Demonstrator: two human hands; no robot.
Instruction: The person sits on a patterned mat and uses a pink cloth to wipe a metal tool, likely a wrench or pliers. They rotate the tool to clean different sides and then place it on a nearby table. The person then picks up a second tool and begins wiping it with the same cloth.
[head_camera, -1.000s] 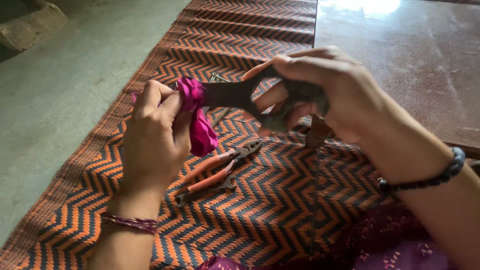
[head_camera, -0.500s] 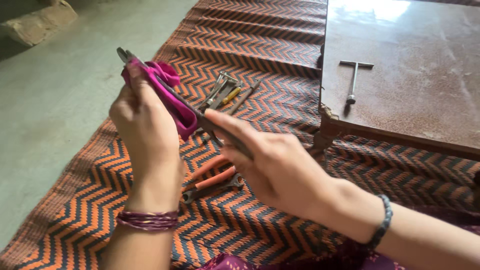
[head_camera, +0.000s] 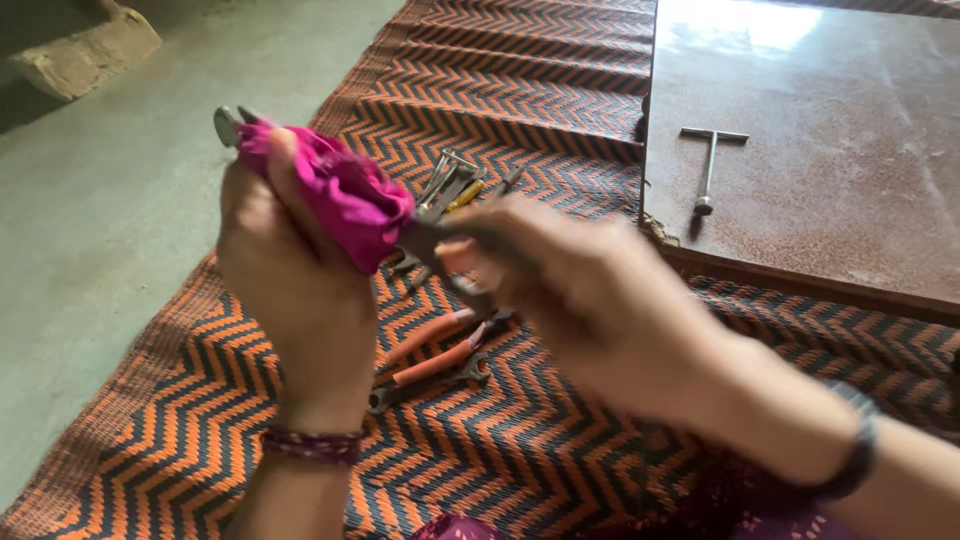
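Head view: left hand (head_camera: 295, 290) clamps pink cloth (head_camera: 340, 190) round wrench (head_camera: 228, 124); right hand (head_camera: 590, 300), blurred, pinches its handle. Wrench could slip onto pliers (head_camera: 430, 350) below if cloth bunches.

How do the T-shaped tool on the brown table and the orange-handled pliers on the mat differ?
The T-shaped tool is bare grey metal, a single straight shaft with a crossbar; the orange-handled pliers have two coloured grips. The tool lies alone on the brown table, well away from both hands; the pliers lie on the zigzag mat just below the hands, beside a dark spanner. Both lie flat and untouched.
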